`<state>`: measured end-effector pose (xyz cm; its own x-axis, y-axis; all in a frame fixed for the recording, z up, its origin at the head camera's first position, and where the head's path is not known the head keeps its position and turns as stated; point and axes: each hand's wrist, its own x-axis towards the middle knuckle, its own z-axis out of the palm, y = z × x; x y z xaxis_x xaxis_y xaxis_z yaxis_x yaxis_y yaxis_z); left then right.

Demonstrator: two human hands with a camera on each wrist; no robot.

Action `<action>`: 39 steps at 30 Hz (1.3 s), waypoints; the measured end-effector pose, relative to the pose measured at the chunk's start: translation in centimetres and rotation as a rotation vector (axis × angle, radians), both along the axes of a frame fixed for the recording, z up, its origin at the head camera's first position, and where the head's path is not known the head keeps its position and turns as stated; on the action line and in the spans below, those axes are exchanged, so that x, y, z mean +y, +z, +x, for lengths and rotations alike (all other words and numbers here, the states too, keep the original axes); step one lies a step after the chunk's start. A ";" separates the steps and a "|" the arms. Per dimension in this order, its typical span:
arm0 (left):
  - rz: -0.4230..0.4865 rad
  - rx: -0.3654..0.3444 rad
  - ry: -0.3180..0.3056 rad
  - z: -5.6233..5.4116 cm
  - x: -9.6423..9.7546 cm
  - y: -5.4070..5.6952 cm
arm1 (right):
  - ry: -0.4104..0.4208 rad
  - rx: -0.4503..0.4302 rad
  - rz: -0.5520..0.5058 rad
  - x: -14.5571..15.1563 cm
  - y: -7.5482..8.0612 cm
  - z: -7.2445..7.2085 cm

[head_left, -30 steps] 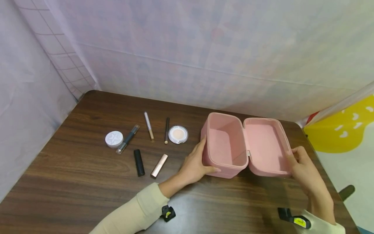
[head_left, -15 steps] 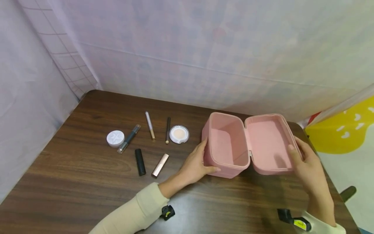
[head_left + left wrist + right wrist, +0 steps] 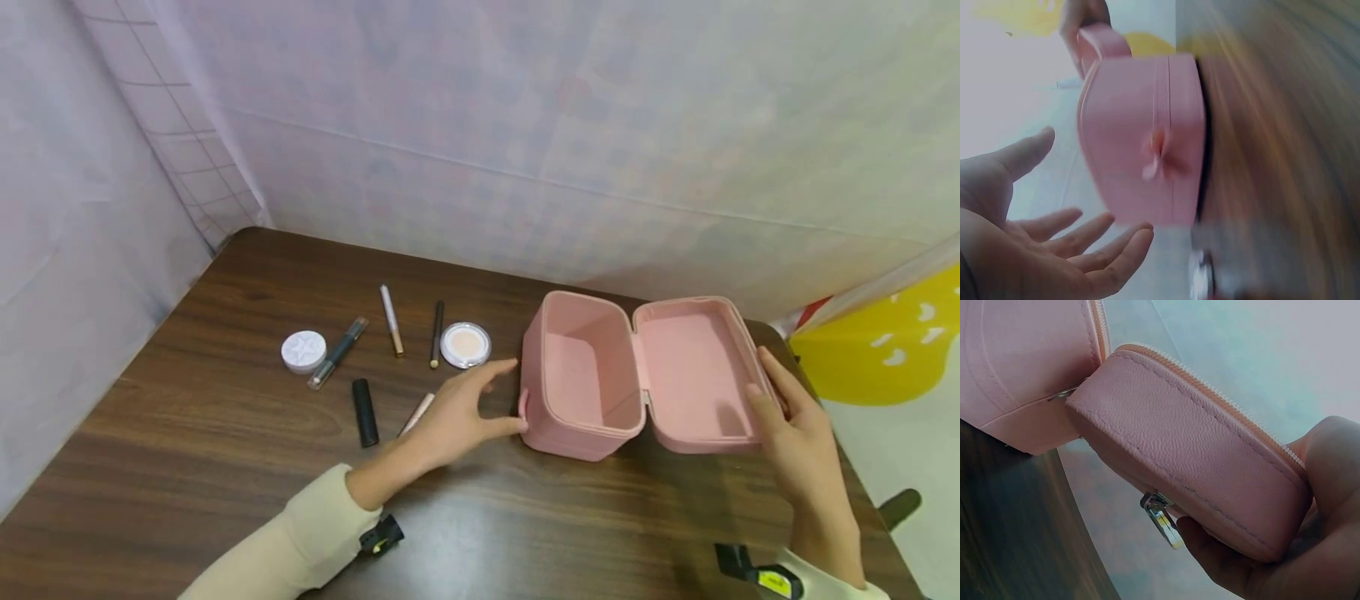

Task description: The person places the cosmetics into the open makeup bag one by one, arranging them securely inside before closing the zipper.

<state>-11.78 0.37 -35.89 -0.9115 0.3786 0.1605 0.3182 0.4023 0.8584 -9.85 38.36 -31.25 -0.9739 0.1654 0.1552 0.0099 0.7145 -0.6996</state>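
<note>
A pink zippered cosmetic case (image 3: pixel 536 358) stands on the table with its lid (image 3: pixel 697 367) swung out to the right; nothing shows inside. My right hand (image 3: pixel 802 450) grips the lid's outer edge, thumb on the inner side and fingers behind. In the right wrist view, a metal ring (image 3: pixel 1163 522) hangs from the lid near my fingertips. My left hand (image 3: pixel 457 417) is just left of the case, fingers spread and holding nothing. The left wrist view shows it apart from the case's side wall (image 3: pixel 1129 125), which bears a small pink tab (image 3: pixel 1159 153).
Left of the case lie a round compact (image 3: pixel 466 345), a dark pencil (image 3: pixel 437 333), a white-and-gold pen (image 3: pixel 392 321), a double-ended stick (image 3: pixel 337 353), a star-lidded jar (image 3: pixel 303 352) and a black tube (image 3: pixel 365 412). My left hand partly covers a rose-gold tube (image 3: pixel 417 412).
My left hand has let go of the case's side and moved left. My right hand has shifted its hold along the lid's outer edge, and the lid has tilted slightly.
</note>
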 end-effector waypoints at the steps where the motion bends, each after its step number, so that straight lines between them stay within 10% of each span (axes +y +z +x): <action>1: -0.006 -0.007 0.005 -0.1 -0.7 0.2 | -0.002 -0.003 0.002 0.0 0.0 0.0; 15: -0.143 0.166 0.108 -2.3 -13.7 0.6 | -0.016 0.057 -0.059 0.0 -1.2 1.2; 21: -0.220 0.095 0.163 -3.2 -18.7 1.0 | 0.026 0.084 -0.089 -0.1 -1.3 0.9; 39: -0.260 -0.001 0.058 -5.1 -23.8 -1.5 | 0.073 0.036 -0.076 0.2 -1.0 0.8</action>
<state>-16.93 -23.48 -37.37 -0.9329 0.3543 0.0643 0.2879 0.6266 0.7242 -9.09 38.57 -32.21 -0.9779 0.1066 0.1801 -0.0666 0.6573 -0.7507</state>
